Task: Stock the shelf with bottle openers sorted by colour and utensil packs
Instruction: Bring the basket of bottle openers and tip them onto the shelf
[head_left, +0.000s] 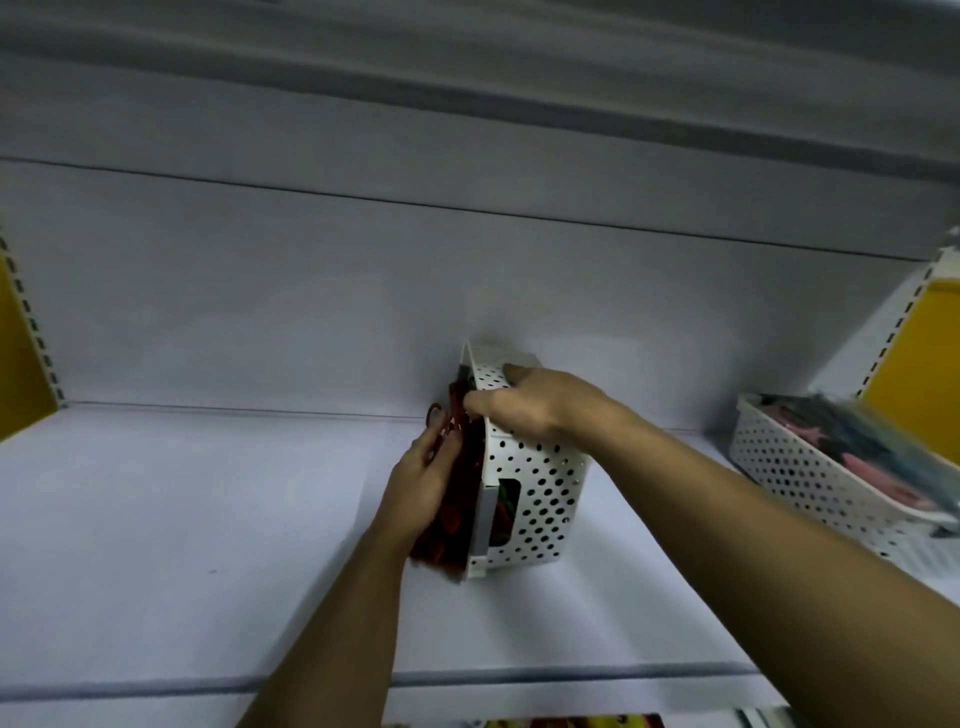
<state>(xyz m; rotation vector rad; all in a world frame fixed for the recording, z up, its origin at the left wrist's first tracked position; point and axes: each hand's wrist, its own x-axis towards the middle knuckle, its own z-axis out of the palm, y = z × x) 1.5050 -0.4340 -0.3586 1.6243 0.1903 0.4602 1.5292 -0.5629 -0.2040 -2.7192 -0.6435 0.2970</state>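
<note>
Forearms rise from the lower edge toward the white shelf (208, 519). The left hand (423, 483), fingers curled, clasps a bunch of red bottle openers (457, 499) at the mouth of a white perforated basket (535, 499). The right hand (535, 405) clamps the basket's rim, thumb on its wall. The basket lies tipped on its side on the shelf, mouth facing left, long axis running toward the back panel. Farther right, a second basket (810, 478) holds blurred packs.

Dim, bluish, motion-blurred, edges warped
</note>
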